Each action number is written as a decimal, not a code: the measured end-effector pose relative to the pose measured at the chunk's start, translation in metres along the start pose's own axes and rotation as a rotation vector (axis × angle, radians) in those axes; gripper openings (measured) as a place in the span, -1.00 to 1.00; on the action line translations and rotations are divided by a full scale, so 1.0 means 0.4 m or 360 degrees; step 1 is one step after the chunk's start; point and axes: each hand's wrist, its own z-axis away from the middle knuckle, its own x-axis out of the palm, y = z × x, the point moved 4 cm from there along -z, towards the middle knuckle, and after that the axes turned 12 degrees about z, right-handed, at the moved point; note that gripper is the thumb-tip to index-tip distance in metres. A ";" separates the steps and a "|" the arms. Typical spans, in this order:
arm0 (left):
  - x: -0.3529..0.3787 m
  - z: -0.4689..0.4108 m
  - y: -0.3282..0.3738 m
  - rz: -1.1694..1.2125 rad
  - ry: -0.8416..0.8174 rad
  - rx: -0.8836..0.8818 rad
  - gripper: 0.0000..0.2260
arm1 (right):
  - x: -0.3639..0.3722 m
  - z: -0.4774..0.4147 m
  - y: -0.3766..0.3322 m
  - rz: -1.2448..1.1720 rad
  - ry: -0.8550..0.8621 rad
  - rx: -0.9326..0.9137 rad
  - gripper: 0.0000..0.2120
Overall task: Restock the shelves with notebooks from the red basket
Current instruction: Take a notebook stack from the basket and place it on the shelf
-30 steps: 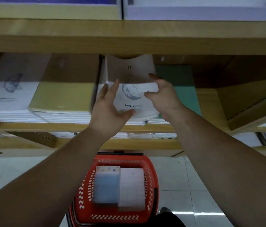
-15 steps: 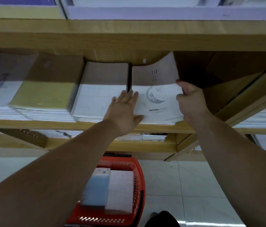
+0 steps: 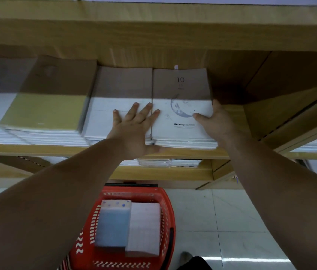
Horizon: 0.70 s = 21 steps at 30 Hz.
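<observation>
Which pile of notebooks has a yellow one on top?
The second pile from the left; every other top cover on that shelf is white.

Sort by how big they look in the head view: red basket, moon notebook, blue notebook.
1. red basket
2. moon notebook
3. blue notebook
Distances from the camera differ, so real sizes are unsure.

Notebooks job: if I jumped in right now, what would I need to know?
Left hand: open, lying flat across the seam between the plain white stack and the moon-cover notebook.
Right hand: grips that notebook's right edge, thumb on the cover.
Done: the moon-cover notebook lies on its stack on the shelf, squared against its neighbour.
Left: the red basket on the floor holds a blue pile and a white pile to shelve.
</observation>
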 end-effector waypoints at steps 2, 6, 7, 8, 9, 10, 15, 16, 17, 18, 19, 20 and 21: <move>0.005 -0.004 -0.003 -0.0041 0.0045 -0.0006 -0.16 | 0.000 -0.002 0.004 -0.0051 -0.0001 0.0007 -0.46; 0.008 -0.010 0.002 -0.0089 0.0138 -0.0011 -0.24 | 0.001 -0.010 0.012 -0.0128 -0.0011 -0.0015 -0.45; 0.008 -0.009 0.003 -0.0086 0.0138 -0.0012 -0.24 | -0.002 -0.010 0.016 -0.0160 -0.0026 -0.0020 -0.44; 0.006 -0.007 0.005 -0.0076 0.0135 -0.0020 -0.24 | -0.005 -0.011 0.023 -0.0228 -0.0057 -0.0017 -0.45; 0.002 -0.005 0.009 -0.0071 0.0134 -0.0035 -0.23 | -0.008 -0.010 0.031 -0.0321 -0.0103 -0.0008 -0.48; 0.000 -0.002 0.016 -0.0081 0.0139 -0.0053 -0.23 | -0.009 -0.013 0.042 -0.0426 -0.0145 0.0010 -0.53; 0.014 0.038 0.085 -0.0086 0.0315 -0.0137 -0.22 | 0.012 -0.004 0.088 -0.0875 -0.0211 0.0205 -0.45; 0.025 0.049 0.093 -0.0058 0.0326 -0.0159 -0.23 | 0.020 -0.001 0.095 -0.0881 -0.0222 0.0240 -0.45; 0.036 0.058 0.098 -0.0045 0.0315 -0.0184 -0.24 | 0.024 0.003 0.096 -0.0854 -0.0242 0.0248 -0.49; 0.048 0.064 0.099 -0.0046 0.0285 -0.0208 -0.24 | 0.025 0.003 0.095 -0.0838 -0.0267 0.0243 -0.53; 0.058 0.067 0.099 -0.0045 0.0251 -0.0230 -0.24 | 0.024 0.002 0.089 -0.0834 -0.0284 0.0237 -0.56; 0.067 0.067 0.096 -0.0031 0.0230 -0.0247 -0.24 | 0.021 -0.002 0.083 -0.0829 -0.0294 0.0229 -0.57; 0.072 0.064 0.094 -0.0009 0.0225 -0.0260 -0.24 | 0.017 -0.007 0.078 -0.0811 -0.0303 0.0204 -0.57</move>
